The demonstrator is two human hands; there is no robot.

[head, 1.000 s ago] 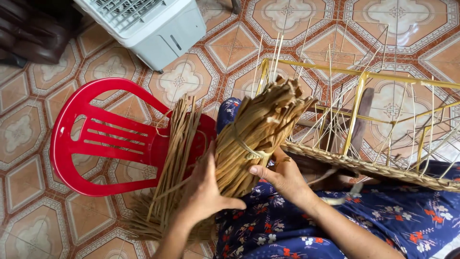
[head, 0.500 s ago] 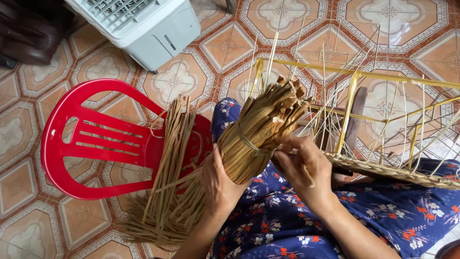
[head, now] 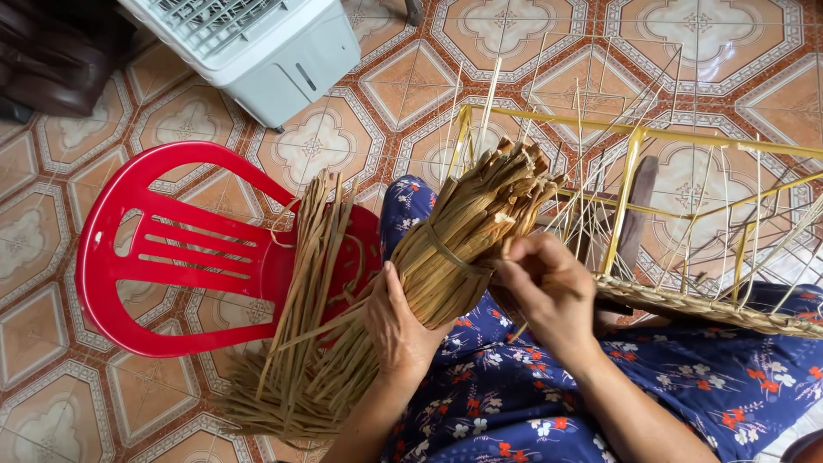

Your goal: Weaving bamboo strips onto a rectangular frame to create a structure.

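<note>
Left hand (head: 399,321) wraps the tied straw bundle (head: 463,244) to steady it while right hand (head: 549,287) fingers pinch a strand near its top.

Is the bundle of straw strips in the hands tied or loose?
Tied. A strip band wraps around the bundle at its middle, just above the left hand; the ends splay out.

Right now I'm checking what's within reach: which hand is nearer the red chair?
Left. The left hand grips the reed bundle just beside the red chair; the right hand is beyond the bundle.
</note>
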